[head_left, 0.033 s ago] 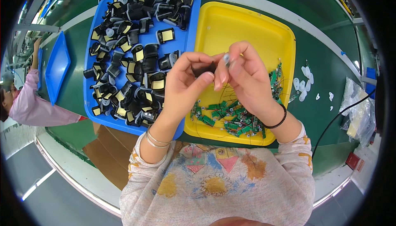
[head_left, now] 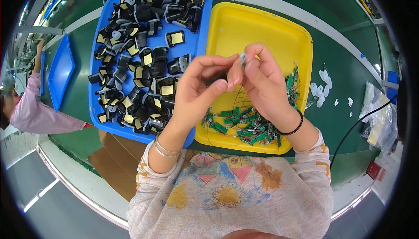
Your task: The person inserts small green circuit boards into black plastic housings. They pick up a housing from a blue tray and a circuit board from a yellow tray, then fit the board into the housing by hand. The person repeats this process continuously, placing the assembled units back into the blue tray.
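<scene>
Hands meet mid-frame: left hand (head_left: 201,87) and right hand (head_left: 261,78) pinch, probably, one small part (head_left: 242,57) above the yellow tray (head_left: 262,25) for close work.

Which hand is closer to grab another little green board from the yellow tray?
Probably the right hand: it hovers right above the green boards in the yellow tray; the left hand sits nearer the blue tray.

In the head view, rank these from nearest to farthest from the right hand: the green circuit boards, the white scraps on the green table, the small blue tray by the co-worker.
1. Small green circuit boards: just below the right hand, in the yellow plastic tray.
2. White scraps: to its right, on the green table.
3. Small blue tray: far left.
</scene>
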Demonstrator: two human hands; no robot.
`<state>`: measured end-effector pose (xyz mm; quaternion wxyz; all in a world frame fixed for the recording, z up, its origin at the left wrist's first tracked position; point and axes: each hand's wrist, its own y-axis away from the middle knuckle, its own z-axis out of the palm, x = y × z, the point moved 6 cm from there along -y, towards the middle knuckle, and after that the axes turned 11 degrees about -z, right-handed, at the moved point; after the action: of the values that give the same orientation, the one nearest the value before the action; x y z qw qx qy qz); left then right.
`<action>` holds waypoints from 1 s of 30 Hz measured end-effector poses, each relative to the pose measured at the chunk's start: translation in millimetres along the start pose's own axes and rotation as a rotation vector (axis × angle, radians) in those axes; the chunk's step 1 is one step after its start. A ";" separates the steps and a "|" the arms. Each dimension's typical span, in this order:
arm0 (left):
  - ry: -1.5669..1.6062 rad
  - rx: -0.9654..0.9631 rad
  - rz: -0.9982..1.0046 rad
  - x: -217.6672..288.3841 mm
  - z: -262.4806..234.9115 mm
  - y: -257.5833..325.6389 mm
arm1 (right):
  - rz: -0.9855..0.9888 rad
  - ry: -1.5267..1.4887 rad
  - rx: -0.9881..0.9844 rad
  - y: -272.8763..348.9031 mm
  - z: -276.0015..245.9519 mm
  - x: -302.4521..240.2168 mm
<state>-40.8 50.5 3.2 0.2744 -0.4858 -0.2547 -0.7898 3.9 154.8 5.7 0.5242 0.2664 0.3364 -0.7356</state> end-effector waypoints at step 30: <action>-0.182 0.135 0.048 -5.4 -10.3 0.2 | -0.529 0.972 -0.206 4.9 -3.7 -28.8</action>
<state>-45.1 44.4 -5.7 0.3013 -0.5417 -0.3196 -0.7167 17.5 173.6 23.7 0.1299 0.4288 0.6645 -0.5981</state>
